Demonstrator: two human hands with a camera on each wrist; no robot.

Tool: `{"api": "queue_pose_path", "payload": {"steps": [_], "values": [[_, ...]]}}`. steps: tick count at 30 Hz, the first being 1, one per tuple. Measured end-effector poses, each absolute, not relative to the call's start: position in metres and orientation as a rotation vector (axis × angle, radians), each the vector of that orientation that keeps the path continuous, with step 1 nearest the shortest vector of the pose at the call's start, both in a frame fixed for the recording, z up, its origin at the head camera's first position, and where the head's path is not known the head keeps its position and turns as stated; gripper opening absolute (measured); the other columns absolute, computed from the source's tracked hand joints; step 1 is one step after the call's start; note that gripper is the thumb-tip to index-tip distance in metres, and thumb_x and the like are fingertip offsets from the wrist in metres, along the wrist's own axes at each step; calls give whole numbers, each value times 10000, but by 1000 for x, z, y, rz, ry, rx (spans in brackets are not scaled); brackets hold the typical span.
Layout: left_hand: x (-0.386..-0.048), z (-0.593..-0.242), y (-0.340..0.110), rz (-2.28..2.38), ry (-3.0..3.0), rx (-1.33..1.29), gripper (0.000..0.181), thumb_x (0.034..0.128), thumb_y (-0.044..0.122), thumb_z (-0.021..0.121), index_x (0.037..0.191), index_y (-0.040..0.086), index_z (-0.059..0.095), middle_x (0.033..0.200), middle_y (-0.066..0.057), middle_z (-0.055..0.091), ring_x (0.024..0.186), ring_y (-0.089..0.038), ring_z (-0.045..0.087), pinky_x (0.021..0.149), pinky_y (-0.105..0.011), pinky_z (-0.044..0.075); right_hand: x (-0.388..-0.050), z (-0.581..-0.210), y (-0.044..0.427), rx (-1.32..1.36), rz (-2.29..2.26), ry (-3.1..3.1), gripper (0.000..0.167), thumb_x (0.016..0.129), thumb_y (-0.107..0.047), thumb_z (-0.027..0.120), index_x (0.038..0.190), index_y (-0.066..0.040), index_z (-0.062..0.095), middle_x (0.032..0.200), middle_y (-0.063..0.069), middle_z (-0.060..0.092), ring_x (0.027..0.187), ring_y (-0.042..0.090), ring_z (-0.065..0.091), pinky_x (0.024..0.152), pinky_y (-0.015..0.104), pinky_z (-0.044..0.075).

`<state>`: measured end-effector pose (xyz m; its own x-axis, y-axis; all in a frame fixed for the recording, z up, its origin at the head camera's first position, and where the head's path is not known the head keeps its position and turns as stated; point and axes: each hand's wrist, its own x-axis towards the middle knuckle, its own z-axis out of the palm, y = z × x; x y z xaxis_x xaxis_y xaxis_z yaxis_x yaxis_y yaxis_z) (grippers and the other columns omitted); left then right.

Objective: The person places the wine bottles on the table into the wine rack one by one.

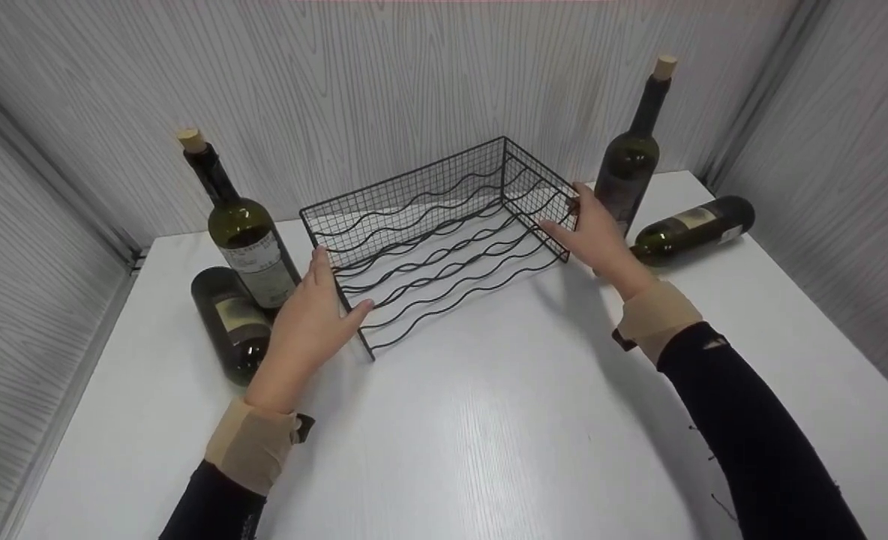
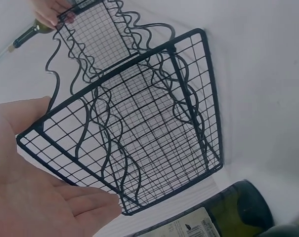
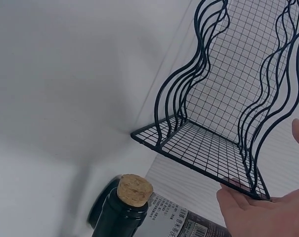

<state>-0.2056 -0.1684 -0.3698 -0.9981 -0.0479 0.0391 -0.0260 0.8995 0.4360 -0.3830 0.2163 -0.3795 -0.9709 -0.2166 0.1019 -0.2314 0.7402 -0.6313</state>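
Observation:
A black wire rack (image 1: 414,191) with mesh panels and wavy rods is held at both ends, tilted above the white table; whether any corner touches it, I cannot tell. My left hand (image 1: 305,330) holds the left end panel, thumb by the inner edge and fingers along the outside. At the right end, my right hand (image 1: 594,232) grips the panel between thumb and fingers. The left wrist view shows the left palm (image 2: 45,197) turned up beside the rack's mesh (image 2: 134,118). Fingertips of the right hand (image 3: 268,212) reach under the rack (image 3: 203,148) in the right wrist view.
Left of the rack, a corked bottle (image 1: 256,262) stands by a lying bottle (image 1: 223,319). Another corked bottle (image 1: 628,169) stands behind the right hand, with a lying bottle (image 1: 695,225) beside it. Wood-grained panels (image 1: 414,75) enclose the table (image 1: 451,450) at the back and sides.

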Motion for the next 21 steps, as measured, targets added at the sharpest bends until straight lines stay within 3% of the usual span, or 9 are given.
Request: {"api": "queue_pose_path", "payload": {"steps": [4,12,21], "values": [[-208,-369,-167,-876,-3007,108,1039,1056,373,649,1659,-78,-67,1721,-349,134,1542,-518,342,1279,-614,335,-385,-381,219,424,1037,-2899,943,1044,-511,632,1667,19,162,1624,330,416,1525,478,408,1284,610,333],[-209,-368,-167,-1146,-2982,208,1032,1076,299,616,1662,20,-187,1755,-292,-11,1627,-479,134,1334,-619,187,-385,-382,225,494,1076,-2880,901,1072,-534,569,1668,16,177,1684,302,339,1572,470,335,1316,603,273],[-210,-373,-168,-1306,-2943,198,977,1125,258,523,1621,18,-285,1745,-277,-143,1641,-461,6,1354,-601,92,-384,-384,230,555,1199,-2845,867,1088,-465,573,1666,42,172,1613,333,425,1507,456,446,1278,569,368]]}}
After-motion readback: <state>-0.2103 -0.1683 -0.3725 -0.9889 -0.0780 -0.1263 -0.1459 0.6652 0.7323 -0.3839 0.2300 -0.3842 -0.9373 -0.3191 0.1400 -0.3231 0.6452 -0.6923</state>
